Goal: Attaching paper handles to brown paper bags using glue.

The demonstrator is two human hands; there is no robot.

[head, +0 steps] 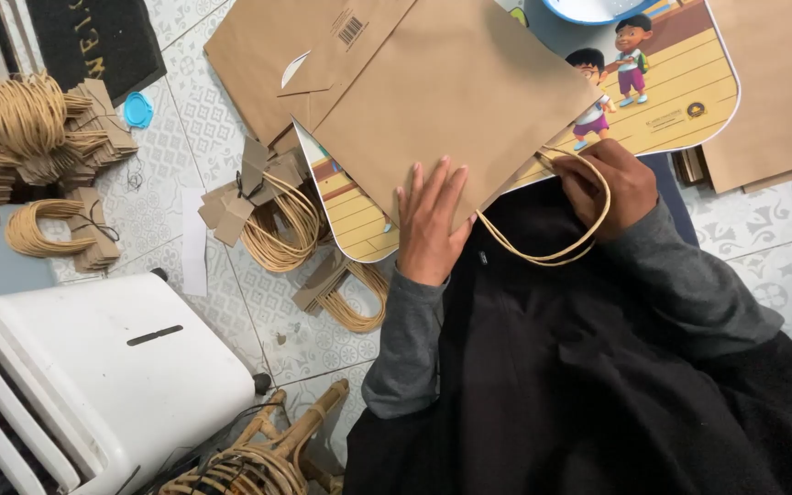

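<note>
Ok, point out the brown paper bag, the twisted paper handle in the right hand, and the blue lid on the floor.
brown paper bag (456,101), head view, middle of its flat face
twisted paper handle (543,257), head view, bottom of the loop
blue lid (137,110), head view, centre

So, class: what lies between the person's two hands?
In the head view, the edge of the brown paper bag and its twisted cord handle lie between the left hand and the right hand.

Grey long sleeves (410,339) w/ black garment (579,367) over lap.
</note>
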